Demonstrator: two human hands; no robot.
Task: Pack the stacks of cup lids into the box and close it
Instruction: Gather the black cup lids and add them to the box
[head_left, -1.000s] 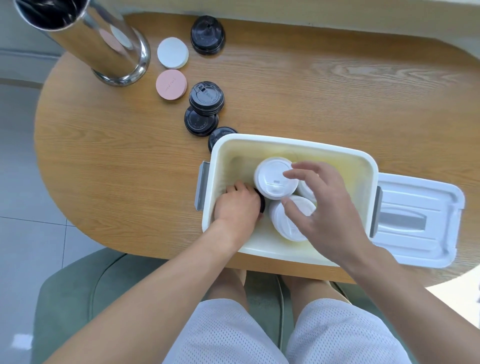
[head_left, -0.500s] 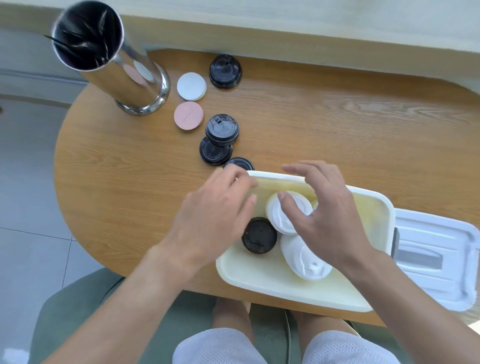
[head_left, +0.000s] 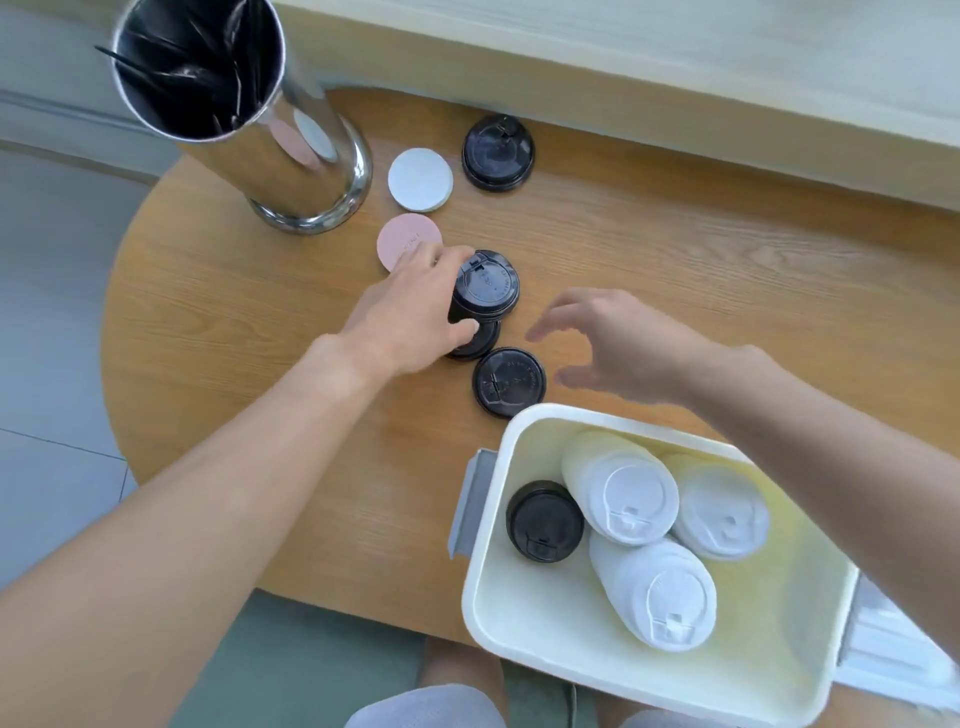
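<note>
Tall stack of black plastic cup lids (head_left: 483, 288) standing upright on the oval wooden bench (head_left: 675, 270), well short of the open cream plastic box (head_left: 769, 670) at the near right edge. Left hand (head_left: 410, 317) wrapped round the stack's left flank, fingers (head_left: 452, 257) curled over its far side and thumb against its near side. Right hand (head_left: 618, 343) hovering just right of the stack, fingers spread and holding nothing.

Best handled by gripping low, closing the right hand on the opposite flank, lifting straight up and keeping the stack vertical so no lid slides off. Worth setting down beside the short black lid stack (head_left: 544, 520) in the box's left corner, clear of the three white lid stacks (head_left: 628, 499) leaning there.

Another black lid (head_left: 475, 343) half hidden beneath the gripped stack; whether the two touch, impossible to tell. Single black lids at (head_left: 509, 382) and (head_left: 497, 152) lying loose. Box's white cover (head_left: 893, 649) cut off at the right edge. Right hand blurred. Dark contents of the shiny steel cylinder (head_left: 291, 156) unclear. Pink disc (head_left: 408, 239) partly covered by the left hand, white disc (head_left: 421, 179) beyond it.
</note>
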